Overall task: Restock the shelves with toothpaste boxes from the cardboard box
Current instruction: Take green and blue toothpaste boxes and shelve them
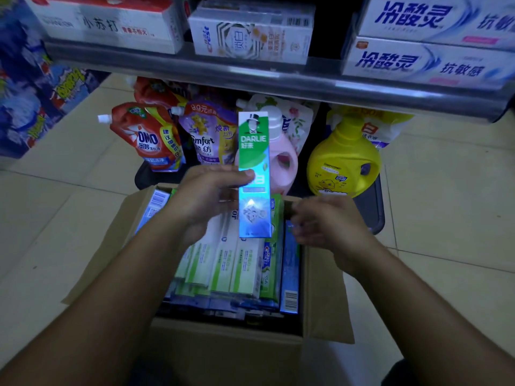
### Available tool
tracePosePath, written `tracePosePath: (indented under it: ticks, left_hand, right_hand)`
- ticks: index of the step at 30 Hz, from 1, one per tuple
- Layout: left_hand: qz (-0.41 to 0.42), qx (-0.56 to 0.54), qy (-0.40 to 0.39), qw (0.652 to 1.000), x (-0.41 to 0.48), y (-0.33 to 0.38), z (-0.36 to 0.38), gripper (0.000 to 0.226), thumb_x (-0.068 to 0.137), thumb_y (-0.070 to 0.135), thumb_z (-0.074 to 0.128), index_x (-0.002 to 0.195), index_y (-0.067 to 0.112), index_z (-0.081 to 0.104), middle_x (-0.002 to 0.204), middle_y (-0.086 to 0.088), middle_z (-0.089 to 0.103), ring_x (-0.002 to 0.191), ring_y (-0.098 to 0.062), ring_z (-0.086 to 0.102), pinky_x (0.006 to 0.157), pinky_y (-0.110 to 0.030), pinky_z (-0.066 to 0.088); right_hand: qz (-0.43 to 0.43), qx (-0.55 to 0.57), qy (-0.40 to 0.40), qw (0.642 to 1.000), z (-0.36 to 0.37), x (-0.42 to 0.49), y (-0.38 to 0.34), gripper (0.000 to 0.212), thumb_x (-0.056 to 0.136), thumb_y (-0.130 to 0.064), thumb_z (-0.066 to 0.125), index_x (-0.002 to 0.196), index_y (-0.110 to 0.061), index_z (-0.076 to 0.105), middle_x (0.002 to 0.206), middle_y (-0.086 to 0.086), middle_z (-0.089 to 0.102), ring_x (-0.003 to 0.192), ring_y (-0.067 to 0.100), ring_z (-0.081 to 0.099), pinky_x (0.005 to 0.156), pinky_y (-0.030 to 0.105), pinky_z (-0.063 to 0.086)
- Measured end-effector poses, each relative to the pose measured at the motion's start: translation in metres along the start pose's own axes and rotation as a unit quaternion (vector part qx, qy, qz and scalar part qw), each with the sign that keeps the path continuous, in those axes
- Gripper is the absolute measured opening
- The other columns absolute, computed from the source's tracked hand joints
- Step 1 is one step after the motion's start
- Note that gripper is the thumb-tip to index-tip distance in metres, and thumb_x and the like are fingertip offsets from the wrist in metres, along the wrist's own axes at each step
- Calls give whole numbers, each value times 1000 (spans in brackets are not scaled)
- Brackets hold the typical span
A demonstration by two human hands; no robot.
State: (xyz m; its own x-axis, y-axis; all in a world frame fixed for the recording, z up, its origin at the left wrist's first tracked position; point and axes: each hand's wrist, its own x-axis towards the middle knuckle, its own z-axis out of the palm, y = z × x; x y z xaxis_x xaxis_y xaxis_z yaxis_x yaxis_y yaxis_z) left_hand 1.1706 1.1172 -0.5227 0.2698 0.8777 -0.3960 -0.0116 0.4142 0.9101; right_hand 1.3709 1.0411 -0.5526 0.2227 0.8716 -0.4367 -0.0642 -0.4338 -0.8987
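Note:
My left hand (206,196) grips a green and blue Darlie toothpaste box (254,151), held upright above the open cardboard box (320,302). The thumb lies across the box's front. My right hand (328,221) hovers just right of the box's lower end, over the carton's right side, fingers loosely curled and blurred, holding nothing that I can see. Several toothpaste boxes (231,263) lie packed in the carton. Above, the shelf (278,79) carries white toothpaste boxes (250,40).
On the floor under the shelf stand a red OMO pouch (147,137), a purple Comfort pouch (206,135), a pink bottle (281,157) and a yellow bottle (342,160). Blue packs (28,101) are stacked at the left. Beige tiles surround the carton.

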Motion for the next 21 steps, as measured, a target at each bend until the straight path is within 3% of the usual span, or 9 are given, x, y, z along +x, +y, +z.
tracePosePath:
  ticks: [2, 4, 8, 13, 17, 21]
  left_hand:
    - [2, 1, 22, 1000, 1, 3, -10, 7, 87, 14, 74, 92, 10, 78, 91, -6, 79, 72, -15, 73, 60, -20, 57]
    - [4, 1, 45, 999, 3, 4, -19, 5, 87, 16, 75, 86, 13, 78, 94, -7, 80, 72, -15, 72, 58, -20, 56]
    - [11, 4, 47, 999, 7, 4, -32, 8, 85, 22, 78, 85, 14, 81, 100, -8, 80, 75, -14, 73, 60, -22, 57]
    - [11, 21, 50, 998, 8, 1, -39, 11, 85, 25, 79, 75, 19, 80, 97, -6, 80, 78, -15, 74, 72, -30, 56]
    - [11, 6, 48, 999, 7, 3, -40, 12, 86, 20, 78, 74, 18, 80, 91, -4, 80, 72, -14, 75, 61, -24, 57]
    - [-5, -20, 54, 998, 7, 3, -36, 18, 87, 17, 76, 69, 19, 79, 86, -4, 78, 69, -18, 74, 60, -26, 57]
  right_hand:
    - [30, -149, 25, 988, 5, 7, 18, 15, 75, -21, 79, 65, -12, 72, 61, 11, 58, 56, 25, 57, 65, 43, 52]
    - [75, -228, 0, 971, 13, 10, 31, 18, 76, -21, 80, 68, -11, 67, 56, 9, 55, 54, 24, 56, 59, 42, 53]
    - [149, -197, -66, 967, 27, 9, 45, 18, 80, -22, 79, 85, -8, 68, 48, -4, 63, 45, 15, 63, 51, 28, 53]
    - [169, -152, -51, 972, 32, 4, 42, 20, 79, -14, 79, 92, -2, 70, 56, 4, 68, 53, 23, 69, 58, 36, 63]
    - [189, -115, -40, 975, 25, -6, 32, 19, 80, -15, 73, 94, -2, 71, 68, 12, 71, 56, 29, 70, 54, 33, 59]
    - [175, -88, -17, 980, 10, -15, 17, 21, 79, -13, 67, 91, 4, 72, 71, 15, 62, 63, 30, 58, 64, 39, 51]
